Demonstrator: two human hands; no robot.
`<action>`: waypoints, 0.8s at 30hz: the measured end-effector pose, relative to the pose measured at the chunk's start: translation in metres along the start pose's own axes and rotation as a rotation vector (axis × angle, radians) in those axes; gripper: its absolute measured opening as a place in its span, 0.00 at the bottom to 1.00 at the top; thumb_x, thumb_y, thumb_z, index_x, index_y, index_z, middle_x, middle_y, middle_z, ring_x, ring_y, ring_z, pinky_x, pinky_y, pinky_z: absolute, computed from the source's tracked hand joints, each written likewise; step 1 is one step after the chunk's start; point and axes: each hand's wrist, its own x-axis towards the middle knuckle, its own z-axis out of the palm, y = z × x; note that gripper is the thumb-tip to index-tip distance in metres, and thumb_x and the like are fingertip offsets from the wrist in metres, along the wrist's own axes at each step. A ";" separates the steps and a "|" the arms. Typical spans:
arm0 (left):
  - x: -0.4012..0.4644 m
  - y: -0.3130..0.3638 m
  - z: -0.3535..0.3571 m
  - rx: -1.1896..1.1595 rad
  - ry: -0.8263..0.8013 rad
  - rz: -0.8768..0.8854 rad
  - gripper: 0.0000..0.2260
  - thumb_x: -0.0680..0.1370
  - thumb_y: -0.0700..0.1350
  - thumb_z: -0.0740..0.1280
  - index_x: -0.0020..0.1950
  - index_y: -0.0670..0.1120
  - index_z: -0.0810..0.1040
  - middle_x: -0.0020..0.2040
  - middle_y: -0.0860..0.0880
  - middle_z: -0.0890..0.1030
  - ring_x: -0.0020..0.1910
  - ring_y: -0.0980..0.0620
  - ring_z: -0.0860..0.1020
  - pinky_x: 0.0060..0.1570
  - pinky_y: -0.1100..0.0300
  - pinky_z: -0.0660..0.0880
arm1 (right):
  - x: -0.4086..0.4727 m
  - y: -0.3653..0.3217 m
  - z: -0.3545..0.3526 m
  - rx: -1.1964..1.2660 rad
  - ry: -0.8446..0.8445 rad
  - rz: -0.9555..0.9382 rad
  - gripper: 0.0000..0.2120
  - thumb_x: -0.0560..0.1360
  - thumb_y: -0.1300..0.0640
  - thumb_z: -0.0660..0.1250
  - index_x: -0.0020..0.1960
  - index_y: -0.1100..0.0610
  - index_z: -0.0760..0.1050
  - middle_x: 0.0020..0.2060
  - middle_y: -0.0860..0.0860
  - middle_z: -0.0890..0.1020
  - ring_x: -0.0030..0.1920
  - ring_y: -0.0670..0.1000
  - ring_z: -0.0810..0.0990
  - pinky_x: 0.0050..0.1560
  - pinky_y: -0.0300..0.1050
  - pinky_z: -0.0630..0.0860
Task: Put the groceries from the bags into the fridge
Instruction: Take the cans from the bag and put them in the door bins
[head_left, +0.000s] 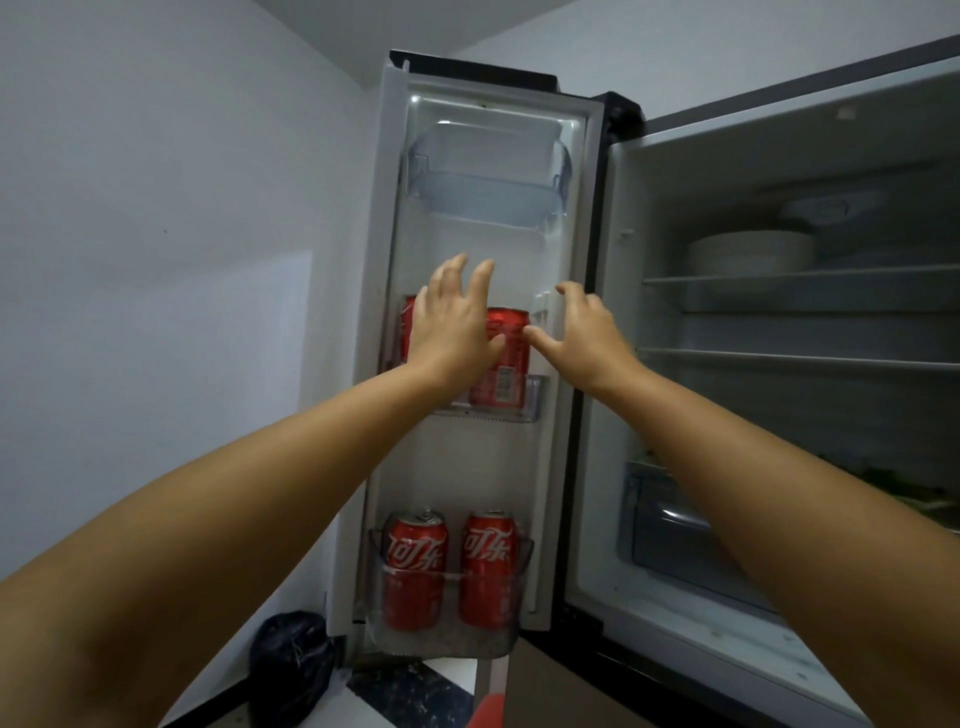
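1. Clearly, your four red cans carry white Chinese Coca-Cola lettering, legible on the two lower cans (415, 569) in the fridge door's (563, 364) bottom bin (447, 642).
2. Your left hand (449, 332) and right hand (584, 332) hover, fingers spread, each grip apart, flanking the middle-shelf can (506, 364).
3. Your left hand mostly hides the second can (408, 325) there; the barcode text is unreadable.

middle door shelf (530, 400) holding cans (506, 358), lower door bin (519, 597) with two cans (415, 566)
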 end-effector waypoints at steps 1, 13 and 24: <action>-0.001 0.005 -0.002 0.006 0.022 0.035 0.33 0.77 0.49 0.66 0.77 0.48 0.54 0.77 0.43 0.53 0.77 0.44 0.50 0.75 0.47 0.51 | -0.003 0.002 -0.005 -0.036 0.069 -0.051 0.29 0.77 0.45 0.63 0.73 0.56 0.60 0.67 0.56 0.70 0.66 0.56 0.70 0.62 0.53 0.72; -0.123 -0.048 -0.008 0.082 0.054 0.067 0.26 0.75 0.53 0.58 0.71 0.46 0.64 0.71 0.41 0.67 0.70 0.43 0.63 0.69 0.41 0.64 | -0.097 -0.028 0.052 0.106 0.162 -0.468 0.17 0.75 0.50 0.60 0.57 0.58 0.76 0.53 0.53 0.80 0.54 0.54 0.78 0.52 0.50 0.73; -0.319 -0.154 -0.144 0.208 -0.120 -0.361 0.15 0.79 0.45 0.61 0.66 0.44 0.73 0.65 0.45 0.75 0.66 0.45 0.70 0.69 0.47 0.61 | -0.232 -0.181 0.146 0.234 -0.245 -0.510 0.16 0.78 0.51 0.60 0.62 0.57 0.74 0.58 0.54 0.77 0.60 0.55 0.74 0.56 0.50 0.69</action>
